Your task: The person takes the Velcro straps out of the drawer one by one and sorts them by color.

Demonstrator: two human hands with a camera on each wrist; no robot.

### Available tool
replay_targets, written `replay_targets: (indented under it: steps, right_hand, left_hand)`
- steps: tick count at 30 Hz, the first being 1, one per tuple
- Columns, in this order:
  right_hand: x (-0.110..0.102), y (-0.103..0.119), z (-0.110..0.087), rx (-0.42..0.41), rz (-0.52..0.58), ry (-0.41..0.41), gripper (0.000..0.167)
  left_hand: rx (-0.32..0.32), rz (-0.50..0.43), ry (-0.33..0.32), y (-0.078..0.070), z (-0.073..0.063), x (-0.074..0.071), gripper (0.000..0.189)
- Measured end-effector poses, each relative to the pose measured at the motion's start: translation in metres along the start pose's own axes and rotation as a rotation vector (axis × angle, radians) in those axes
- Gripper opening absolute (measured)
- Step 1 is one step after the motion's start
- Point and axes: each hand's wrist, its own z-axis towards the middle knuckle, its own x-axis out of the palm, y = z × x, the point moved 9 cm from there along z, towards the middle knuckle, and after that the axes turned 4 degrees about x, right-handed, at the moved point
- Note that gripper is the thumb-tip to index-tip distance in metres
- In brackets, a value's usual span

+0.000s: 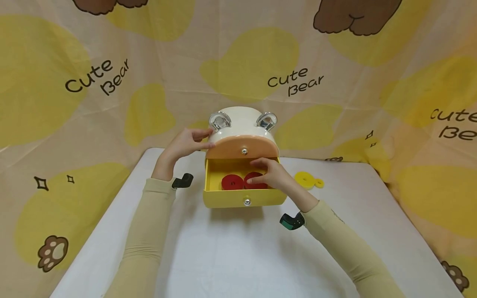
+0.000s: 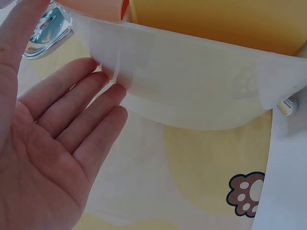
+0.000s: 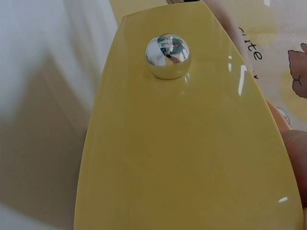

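A small white cabinet (image 1: 238,118) with two silver ears stands on the table, its yellow lower drawer (image 1: 245,199) pulled out. Two red discs lie inside: a left one (image 1: 232,182) with a small centre hole, and a right one (image 1: 263,185) partly covered by a hand. My right hand (image 1: 273,174) reaches over the drawer's right side, thumb across the right disc and forefinger apart from it. On the cabinet's left side rest the straight fingertips of my left hand (image 1: 185,145). In the left wrist view, its palm (image 2: 48,163) faces the camera with nothing held.
A large yellow disc (image 1: 304,180) and a small yellow one (image 1: 319,183) lie right of the drawer. The orange upper drawer (image 1: 238,147) is closed. Silver knobs jut from both drawer fronts, including the lower knob (image 3: 168,56). A printed cloth (image 1: 179,78) hangs behind the table.
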Motion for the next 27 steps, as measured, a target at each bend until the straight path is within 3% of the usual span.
replay_targets:
  steps: [15,27]
  right_hand:
    - [0.012,-0.009,0.002,0.063,-0.067,0.103,0.065]
    - [0.015,-0.009,0.004,0.066,-0.157,0.114,0.062]
  left_hand:
    - [0.013,0.013,0.0,0.001,0.001,0.0,0.074]
    - [0.008,0.02,-0.001,0.0,0.0,0.0,0.077]
